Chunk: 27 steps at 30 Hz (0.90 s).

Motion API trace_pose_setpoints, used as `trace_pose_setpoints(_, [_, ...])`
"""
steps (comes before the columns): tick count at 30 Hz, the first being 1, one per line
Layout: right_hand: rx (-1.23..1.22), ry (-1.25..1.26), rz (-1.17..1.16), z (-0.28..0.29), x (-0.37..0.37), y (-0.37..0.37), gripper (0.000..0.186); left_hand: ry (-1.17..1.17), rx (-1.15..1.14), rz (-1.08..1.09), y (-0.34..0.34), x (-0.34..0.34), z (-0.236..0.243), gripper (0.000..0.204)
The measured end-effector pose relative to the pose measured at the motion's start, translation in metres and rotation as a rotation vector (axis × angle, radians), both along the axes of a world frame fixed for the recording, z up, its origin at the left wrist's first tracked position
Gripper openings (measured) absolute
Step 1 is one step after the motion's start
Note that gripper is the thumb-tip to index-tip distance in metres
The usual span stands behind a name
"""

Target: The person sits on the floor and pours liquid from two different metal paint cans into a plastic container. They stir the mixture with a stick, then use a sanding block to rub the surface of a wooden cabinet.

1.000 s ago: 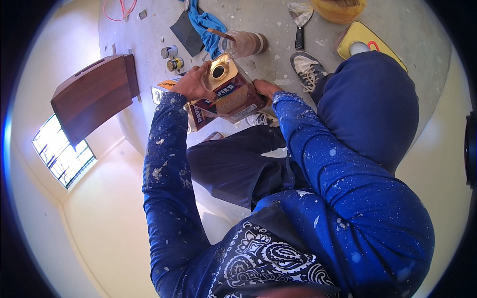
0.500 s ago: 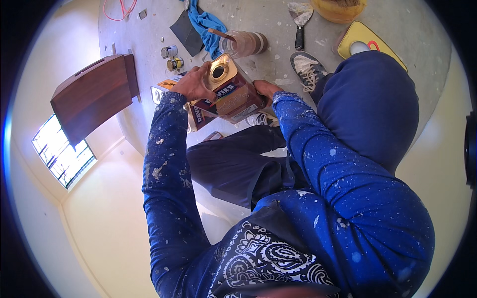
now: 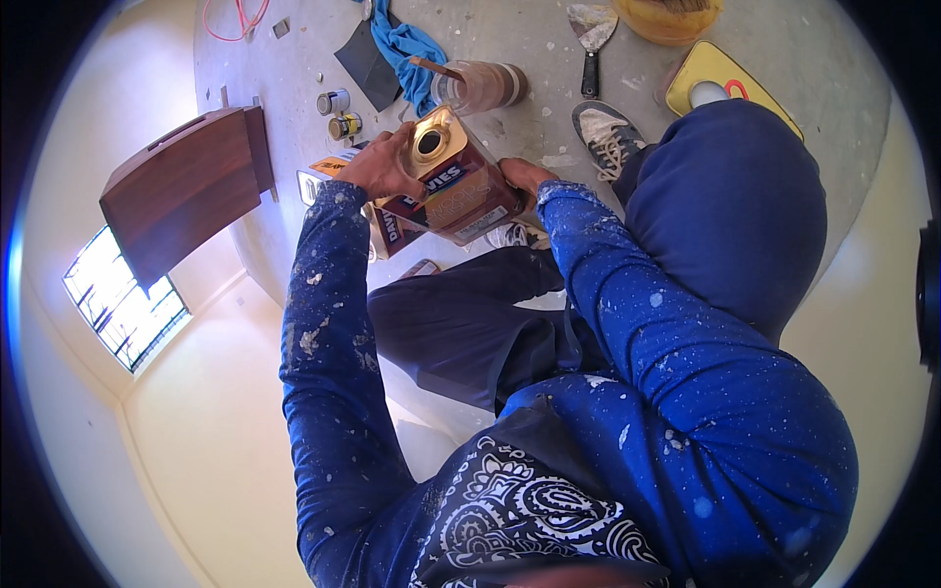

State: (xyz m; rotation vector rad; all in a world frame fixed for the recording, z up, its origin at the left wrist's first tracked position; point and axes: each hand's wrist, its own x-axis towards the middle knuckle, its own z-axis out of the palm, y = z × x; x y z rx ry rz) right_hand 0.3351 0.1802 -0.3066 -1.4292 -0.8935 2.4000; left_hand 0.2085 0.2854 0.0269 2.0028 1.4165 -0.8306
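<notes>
A maroon can (image 3: 466,201) is held between the left and right edges of the floor (image 3: 534,44). Its left side is gripped by the left hand (image 3: 380,167), thumb and fingers spread; its right side is touched by the right hand (image 3: 523,174), whose hidden fingertips' state cannot be told. Beyond, a jar (image 3: 495,86) is seen; farther, a scraper (image 3: 591,71).

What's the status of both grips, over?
Left grip, right grip: holding maroon rectangular metal can. Its round mouth: uncapped. Nearby: clear cylindrical container.
</notes>
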Motion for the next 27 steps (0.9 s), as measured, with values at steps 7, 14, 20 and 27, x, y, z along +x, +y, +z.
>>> trace_pose_setpoints(7, [-0.003,-0.056,0.035,0.030,0.018,0.002,0.042,0.029,-0.020,0.038,0.001,0.002,0.001,0.126])
trace_pose_setpoints(14, [0.037,-0.031,0.023,0.023,0.015,0.007,0.045,0.007,-0.009,0.033,0.004,0.006,0.004,0.125])
trace_pose_setpoints(20, [0.020,-0.101,-0.082,0.011,0.016,0.012,0.048,-0.011,0.019,0.036,0.001,0.004,-0.002,0.124])
trace_pose_setpoints(27, [0.326,-0.377,0.019,0.029,0.033,0.024,0.048,-0.082,0.119,0.037,-0.018,-0.004,-0.013,0.124])
